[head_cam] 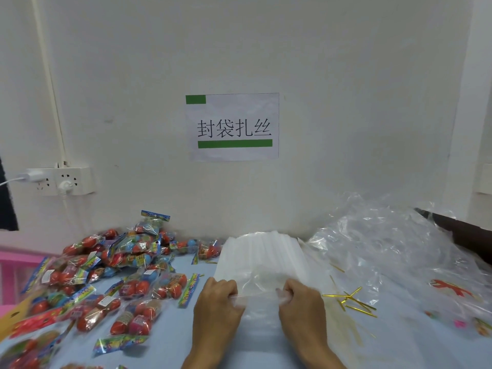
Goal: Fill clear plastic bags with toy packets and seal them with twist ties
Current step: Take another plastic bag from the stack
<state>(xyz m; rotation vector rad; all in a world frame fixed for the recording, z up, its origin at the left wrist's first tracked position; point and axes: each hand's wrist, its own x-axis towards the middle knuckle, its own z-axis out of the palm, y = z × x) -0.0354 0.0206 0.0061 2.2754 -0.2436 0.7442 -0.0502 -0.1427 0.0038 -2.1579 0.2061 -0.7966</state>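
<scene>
Head view: both hands, left hand point(217, 302) and right hand point(302, 302), pinch the mouth of a clear bag point(259, 294) atop the stack of bags point(262, 255) at table centre, a flimsy, slippery film likely best taken by its rim.

Stack of clear plastic bags point(262, 259) at centre: thin film, smooth, milky-translucent where layered. Loose plastic sheeting point(386, 243) at 3 o'clock: crinkled, glossy, strong glare. Toy packets point(111, 265) at 9 o'clock: shiny cellophane wrap over glossy plastic eggs, printed card headers. Twist ties point(354, 302) at 4 o'clock: metallic gold foil, reflective. Tabletop point(170, 334): pale blue, matt. Wall sign point(233, 127) at 12 o'clock: matt white paper. Wall socket point(66, 181): smooth white plastic.
</scene>
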